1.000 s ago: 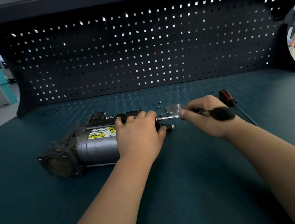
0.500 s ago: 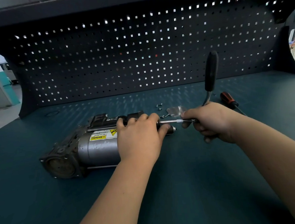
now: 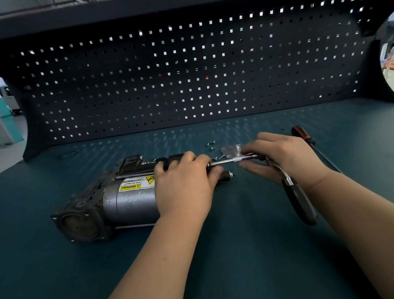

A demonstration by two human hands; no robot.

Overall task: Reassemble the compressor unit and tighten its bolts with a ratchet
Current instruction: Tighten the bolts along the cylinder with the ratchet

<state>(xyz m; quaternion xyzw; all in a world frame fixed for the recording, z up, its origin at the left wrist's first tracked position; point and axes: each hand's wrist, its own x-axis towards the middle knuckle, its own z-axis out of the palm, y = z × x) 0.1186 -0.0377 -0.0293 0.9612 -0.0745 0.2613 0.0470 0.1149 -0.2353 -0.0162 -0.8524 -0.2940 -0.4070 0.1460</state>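
The grey compressor unit lies on its side on the dark green bench, its round end cap facing front left and a yellow warning label on top. My left hand grips its right end from above. My right hand holds the ratchet at its head, and the black handle hangs down toward me. A chrome extension bar runs level from the ratchet head into the compressor's right end, under my left fingers. The bolt it sits on is hidden.
Several small loose screws and a shiny metal plate lie just behind the extension. An orange-and-black screwdriver lies at the right. A black ring lies at the back left. A dark pegboard wall closes the bench's far side.
The ratchet handle has swung round: to the right a second ago, straight up half a second ago, now down toward me. My left hand has stayed on the compressor.
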